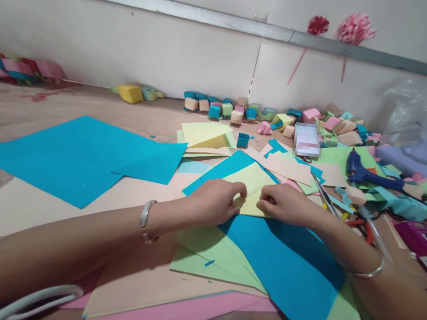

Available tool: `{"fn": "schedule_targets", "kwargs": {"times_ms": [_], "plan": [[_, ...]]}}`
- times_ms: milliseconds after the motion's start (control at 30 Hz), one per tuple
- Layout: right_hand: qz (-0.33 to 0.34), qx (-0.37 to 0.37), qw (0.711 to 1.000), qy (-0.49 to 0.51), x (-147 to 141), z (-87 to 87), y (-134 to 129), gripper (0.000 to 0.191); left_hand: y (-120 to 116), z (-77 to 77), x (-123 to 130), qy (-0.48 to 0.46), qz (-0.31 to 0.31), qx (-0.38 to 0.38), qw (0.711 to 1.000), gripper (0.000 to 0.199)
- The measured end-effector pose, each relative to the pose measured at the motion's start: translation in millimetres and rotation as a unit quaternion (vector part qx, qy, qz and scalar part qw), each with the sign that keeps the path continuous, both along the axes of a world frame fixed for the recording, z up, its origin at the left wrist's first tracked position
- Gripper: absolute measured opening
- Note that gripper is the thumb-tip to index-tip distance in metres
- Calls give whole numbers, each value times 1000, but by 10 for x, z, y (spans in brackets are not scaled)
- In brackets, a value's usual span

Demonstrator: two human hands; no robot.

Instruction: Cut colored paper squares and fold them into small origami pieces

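A pale yellow paper [253, 178], with a straight near edge and a pointed top, lies over blue sheets in the middle of the table. My left hand [218, 201] has its curled fingers closed on the left part of this paper's near edge. Close by on the right, my right hand [284, 203] pinches the same paper, fingers bent inward. Beneath both hands a large blue sheet [282, 263] reaches toward the table's front edge. Light green sheets [220, 258] lie under it.
Another blue sheet [80, 158] lies at the left. Small paper boxes [214, 112] line the wall. At the right are a blue glue gun [361, 171], scissors [327, 196], a purple power strip [424, 248] and paper scraps. A white cable [38, 294] crosses the front left.
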State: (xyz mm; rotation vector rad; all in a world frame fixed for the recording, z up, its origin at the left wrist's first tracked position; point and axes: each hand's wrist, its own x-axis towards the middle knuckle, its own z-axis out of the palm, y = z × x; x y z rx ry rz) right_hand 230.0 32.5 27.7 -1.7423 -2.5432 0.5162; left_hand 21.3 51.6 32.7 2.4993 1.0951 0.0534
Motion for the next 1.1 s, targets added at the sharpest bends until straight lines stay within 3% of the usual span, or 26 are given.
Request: {"fn": "schedule_targets", "kwargs": {"times_ms": [100,300,533,700,1100], "plan": [[-3,-4,1000,-2,1,-1,3,21,-6,-19,-7,19,-25,16,999,44],[-17,-5,1000,4,-1,1,-7,20,-3,-26,-8,37,-72,49,995,33],[-46,-4,999,-14,-2,6,-1,21,7,-134,28,-41,1,20,999,24],[-57,-15,998,-3,19,6,26,20,11,-139,14,-40,-4,13,999,23],[-7,-32,998,58,127,24,56,14,15,-81,29,-2,-13,30,999,24]]}}
